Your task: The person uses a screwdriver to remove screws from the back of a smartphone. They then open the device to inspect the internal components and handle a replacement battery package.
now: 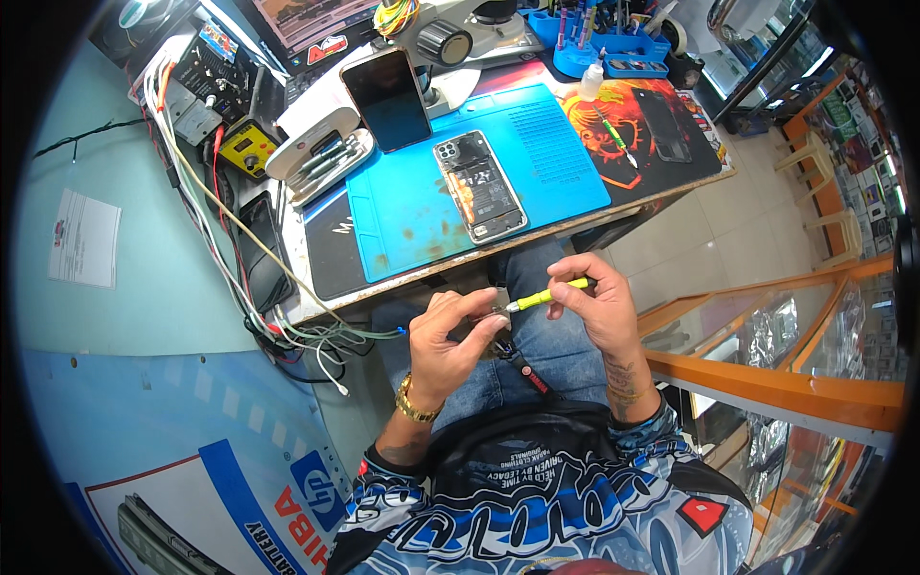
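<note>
My right hand (596, 299) grips a lime-green pen-shaped tool (546, 295) with a silver collar; its tip points left. Thumb and fingers of my left hand (452, 331) pinch a small thin part (500, 309), too small to name, and the tool's tip is at it. Both hands are over my lap, in front of the table edge. Beyond them, on the blue work mat (402, 225), lies a smartphone (481, 187) with its back cover off, battery and inner parts showing. Another phone (387, 100) with a dark screen leans upright behind it.
An open white case (321, 158) of tools stands left of the mat, near a yellow device (246, 149) and loose cables (216, 206). At right lie a green tool (613, 132), a white bottle (591, 81) and a dark phone-shaped item (661, 125). A blue organizer (609, 48) stands behind.
</note>
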The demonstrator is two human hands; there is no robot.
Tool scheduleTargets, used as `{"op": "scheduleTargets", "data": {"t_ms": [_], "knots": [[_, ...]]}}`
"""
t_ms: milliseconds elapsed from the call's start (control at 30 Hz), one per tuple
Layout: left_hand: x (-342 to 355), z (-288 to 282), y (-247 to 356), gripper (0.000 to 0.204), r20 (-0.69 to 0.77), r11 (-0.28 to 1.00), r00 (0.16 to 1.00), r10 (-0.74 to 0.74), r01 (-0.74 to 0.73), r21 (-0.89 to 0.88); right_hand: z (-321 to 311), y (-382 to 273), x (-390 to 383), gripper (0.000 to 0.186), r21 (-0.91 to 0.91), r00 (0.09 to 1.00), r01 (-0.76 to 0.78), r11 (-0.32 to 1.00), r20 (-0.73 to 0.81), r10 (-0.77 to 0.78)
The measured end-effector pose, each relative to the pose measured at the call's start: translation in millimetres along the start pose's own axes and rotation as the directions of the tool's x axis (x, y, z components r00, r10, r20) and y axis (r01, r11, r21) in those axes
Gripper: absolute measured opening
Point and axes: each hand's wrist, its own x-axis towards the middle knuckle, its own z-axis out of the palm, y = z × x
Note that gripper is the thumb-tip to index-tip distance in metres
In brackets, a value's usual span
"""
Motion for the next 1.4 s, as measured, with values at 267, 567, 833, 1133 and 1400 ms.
{"op": "scheduleTargets", "data": {"t_ms": [267,567,833,1133,1400], "knots": [[-2.0,1.2,-2.9,0.034,-0.008,0.999,0.999,-0.032,0.032,-0.011,-0.6,2.7,-1.2,0.025,0.003,0.997,0.06,0.998,0.042,-0.06],[-1.0,0.1,0.3,0.036,-0.005,1.0,1.0,0.005,-0.005,0.016,0.9,1.3,-1.2,0.026,0.004,0.994,0.089,0.996,0.065,-0.089],[-0.5,-1.8,4.2,0.035,0.015,0.998,1.0,0.021,-0.022,0.065,-0.3,1.9,-4.6,0.026,-0.026,0.998,0.056,0.998,0.032,-0.056],[4.0,-0.9,5.1,0.029,0.025,0.971,0.991,0.131,-0.133,0.201,1.8,0.7,-2.9,0.025,-0.156,0.999,0.011,0.988,-0.041,-0.017],[-0.4,-5.9,6.6,0.017,0.034,0.931,0.984,0.176,-0.178,0.32,7.5,0.9,-5.5,0.026,-0.273,0.997,0.036,0.961,-0.062,-0.055]]}}
